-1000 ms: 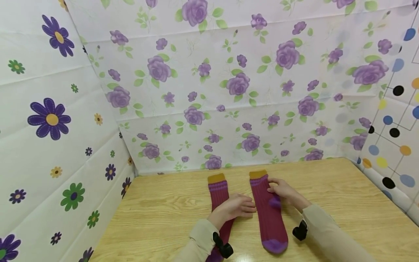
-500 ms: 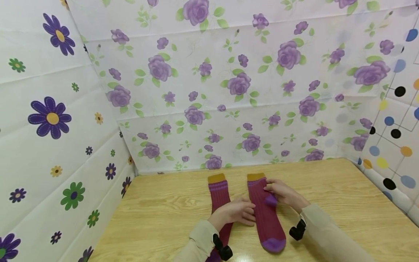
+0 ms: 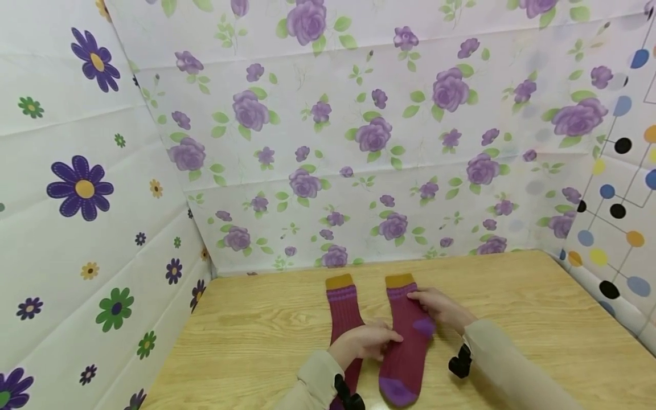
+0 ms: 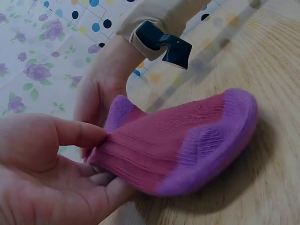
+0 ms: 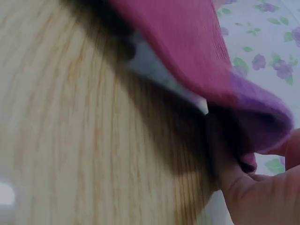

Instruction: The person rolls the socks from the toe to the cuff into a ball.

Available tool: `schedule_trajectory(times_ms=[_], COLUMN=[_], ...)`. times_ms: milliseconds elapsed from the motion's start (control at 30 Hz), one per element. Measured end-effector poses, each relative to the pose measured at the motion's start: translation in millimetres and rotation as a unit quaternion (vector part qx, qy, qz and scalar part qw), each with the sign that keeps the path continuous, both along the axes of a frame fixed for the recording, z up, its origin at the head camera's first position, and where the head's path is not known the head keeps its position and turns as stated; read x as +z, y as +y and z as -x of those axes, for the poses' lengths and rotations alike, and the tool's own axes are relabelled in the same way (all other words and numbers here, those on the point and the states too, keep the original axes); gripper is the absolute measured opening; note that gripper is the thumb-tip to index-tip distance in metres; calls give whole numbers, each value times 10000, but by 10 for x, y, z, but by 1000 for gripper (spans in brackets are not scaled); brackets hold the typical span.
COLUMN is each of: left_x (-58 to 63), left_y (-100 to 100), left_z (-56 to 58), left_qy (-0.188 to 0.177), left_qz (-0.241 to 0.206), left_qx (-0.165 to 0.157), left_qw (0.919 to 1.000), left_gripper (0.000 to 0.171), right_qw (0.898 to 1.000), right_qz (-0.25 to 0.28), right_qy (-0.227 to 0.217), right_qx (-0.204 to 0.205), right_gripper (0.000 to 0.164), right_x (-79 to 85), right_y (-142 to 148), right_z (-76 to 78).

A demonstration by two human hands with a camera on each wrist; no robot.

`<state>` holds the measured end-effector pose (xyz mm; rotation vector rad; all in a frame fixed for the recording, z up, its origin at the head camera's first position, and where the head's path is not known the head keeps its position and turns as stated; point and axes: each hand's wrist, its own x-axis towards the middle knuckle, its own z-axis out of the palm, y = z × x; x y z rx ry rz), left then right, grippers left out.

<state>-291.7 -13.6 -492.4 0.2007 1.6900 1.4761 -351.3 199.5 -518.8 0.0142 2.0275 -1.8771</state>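
Two maroon ribbed socks with mustard cuffs and purple heels and toes are side by side in the head view. My left hand [image 3: 363, 343] pinches the left edge of the right-hand sock [image 3: 410, 359] around its middle, thumb on top and fingers beneath in the left wrist view. At that sock's other edge, between cuff and heel, my right hand [image 3: 442, 307] grips it, with the purple heel beside the fingers in the right wrist view. The held sock [image 4: 164, 136] is raised off the wood, its toe end jutting out. My left forearm and hand partly cover the left-hand sock [image 3: 344, 310].
A light wooden table [image 3: 256, 341] lies under everything. Floral cloth [image 3: 359, 142] hangs along its back edge, with a daisy-print cloth [image 3: 102, 228] at the left and a dotted cloth [image 3: 615, 239] at the right. Black wrist cameras [image 3: 460, 361] are strapped on both sleeves.
The right-hand sock has shifted left and its toe has swung leftward. My left hand, earlier beside it with fingers extended, now pinches its edge. My right hand moved slightly left and nearer with it.
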Motion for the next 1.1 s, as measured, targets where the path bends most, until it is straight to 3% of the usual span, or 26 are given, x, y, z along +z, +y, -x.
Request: schedule_trajectory(times_ms=[300, 533, 1100], left_x=[17, 24, 40], left_y=[-100, -141, -142], left_z=[-70, -82, -98], left_qy=[-128, 113, 60], left_qz=[436, 834, 751], left_qx=[-413, -556, -607], left_qw=[9981, 9949, 9953], left_gripper=[44, 6, 9], right_qw=[9996, 9979, 9977], right_qz=[82, 129, 71], right_qy=[126, 224, 350], right_qx=[-243, -586, -571], right_gripper=[46, 50, 50], right_x=[-6, -18, 11], right_y=[-62, -85, -72], right_z=[23, 50, 70])
